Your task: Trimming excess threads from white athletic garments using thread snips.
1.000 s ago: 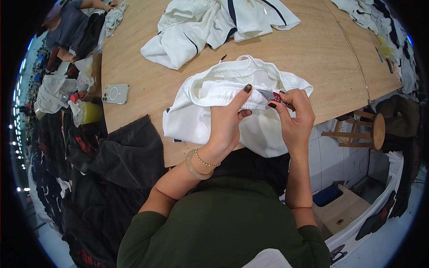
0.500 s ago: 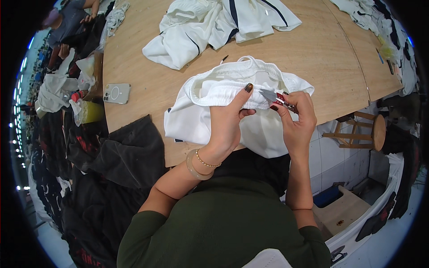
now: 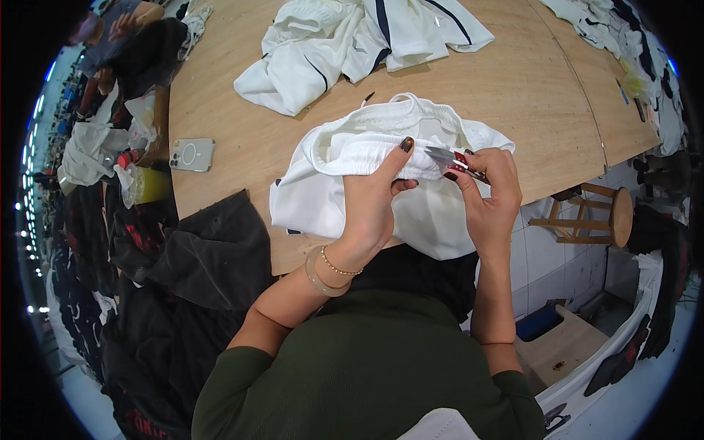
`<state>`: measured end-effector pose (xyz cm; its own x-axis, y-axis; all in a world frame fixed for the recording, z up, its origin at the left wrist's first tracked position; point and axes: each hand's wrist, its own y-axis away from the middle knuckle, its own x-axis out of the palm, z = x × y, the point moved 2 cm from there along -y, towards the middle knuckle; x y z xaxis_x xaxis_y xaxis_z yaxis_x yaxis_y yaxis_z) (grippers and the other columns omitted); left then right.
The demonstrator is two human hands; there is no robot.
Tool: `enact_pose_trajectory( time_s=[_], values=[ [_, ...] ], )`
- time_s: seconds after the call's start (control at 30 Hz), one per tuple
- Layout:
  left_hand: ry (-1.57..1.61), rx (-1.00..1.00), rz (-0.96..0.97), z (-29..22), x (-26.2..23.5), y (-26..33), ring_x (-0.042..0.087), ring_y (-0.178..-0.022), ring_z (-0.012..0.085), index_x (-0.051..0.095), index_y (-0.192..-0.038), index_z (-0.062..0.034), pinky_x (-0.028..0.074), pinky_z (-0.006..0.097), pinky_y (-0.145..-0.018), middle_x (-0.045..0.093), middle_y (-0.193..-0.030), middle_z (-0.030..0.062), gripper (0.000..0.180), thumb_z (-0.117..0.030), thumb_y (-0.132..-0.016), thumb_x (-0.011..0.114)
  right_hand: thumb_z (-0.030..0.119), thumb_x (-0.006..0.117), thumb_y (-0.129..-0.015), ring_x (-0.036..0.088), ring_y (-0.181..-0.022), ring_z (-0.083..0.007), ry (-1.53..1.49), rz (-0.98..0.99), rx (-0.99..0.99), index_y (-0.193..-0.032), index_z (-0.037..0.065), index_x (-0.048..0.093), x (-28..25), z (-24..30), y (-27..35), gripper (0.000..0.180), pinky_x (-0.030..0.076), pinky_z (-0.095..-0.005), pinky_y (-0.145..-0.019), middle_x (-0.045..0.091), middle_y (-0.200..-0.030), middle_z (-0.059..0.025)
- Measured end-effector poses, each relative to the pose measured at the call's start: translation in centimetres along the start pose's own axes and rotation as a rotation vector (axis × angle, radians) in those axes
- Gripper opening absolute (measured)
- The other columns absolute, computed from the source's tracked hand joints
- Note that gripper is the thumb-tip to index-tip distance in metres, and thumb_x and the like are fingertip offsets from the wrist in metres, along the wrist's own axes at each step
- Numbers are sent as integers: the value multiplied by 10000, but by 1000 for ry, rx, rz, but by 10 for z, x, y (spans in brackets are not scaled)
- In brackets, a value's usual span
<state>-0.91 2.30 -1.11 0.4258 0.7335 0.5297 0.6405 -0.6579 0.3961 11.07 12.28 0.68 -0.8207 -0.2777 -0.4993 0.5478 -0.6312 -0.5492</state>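
White cotton shorts [image 3: 367, 183] bunched at the near edge of the wooden surface [image 3: 513, 95], left hand [image 3: 370, 205] gripping the elastic waistband with thumb raised, right hand [image 3: 488, 198] closed around small red-handled metal snips [image 3: 451, 161] touching the band, bare wood beyond, grey phone [image 3: 192, 155] well left.

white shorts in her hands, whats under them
Under the white shorts lies the wooden table; their lower part hangs over its near edge. The left hand covers part of the waistband, so what lies beneath there is hidden.
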Motion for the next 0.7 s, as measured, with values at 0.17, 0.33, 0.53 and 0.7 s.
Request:
enact_pose_trajectory(
  time_s=[0.17,0.33,0.53,0.7],
  values=[
    [0,-14,16,-2,2,1,572,-859,63,570,-1124,-109,452,229,-654,629,-1012,-24,265,-165,-882,660,24,749,-728,519,-728,-224,-194,-5,134,-851,7,574,6,-8,5,214,445,-302,-647,571,-791,-83],
    [-10,-25,17,-2,2,2,570,-864,56,568,-1129,-117,445,226,-656,628,-1015,-31,271,-182,-883,660,-13,742,-752,539,-781,-105,-411,30,351,-870,8,563,7,-13,9,215,470,-253,-703,574,-855,-30],
    [0,-35,8,-3,2,1,574,-872,76,566,-1130,-99,457,238,-660,623,-1028,-12,276,-161,-878,661,-65,694,-770,588,-849,-101,-720,-76,456,-903,11,579,7,3,-2,191,487,-207,-779,585,-879,-47],
    [23,-95,-7,-1,2,4,568,-877,67,582,-1116,-95,448,222,-661,625,-1012,-28,234,-154,-894,632,-117,617,-706,589,-731,-178,-268,152,44,-854,6,591,27,5,-9,194,478,-264,-606,570,-800,-82]
  ],
)
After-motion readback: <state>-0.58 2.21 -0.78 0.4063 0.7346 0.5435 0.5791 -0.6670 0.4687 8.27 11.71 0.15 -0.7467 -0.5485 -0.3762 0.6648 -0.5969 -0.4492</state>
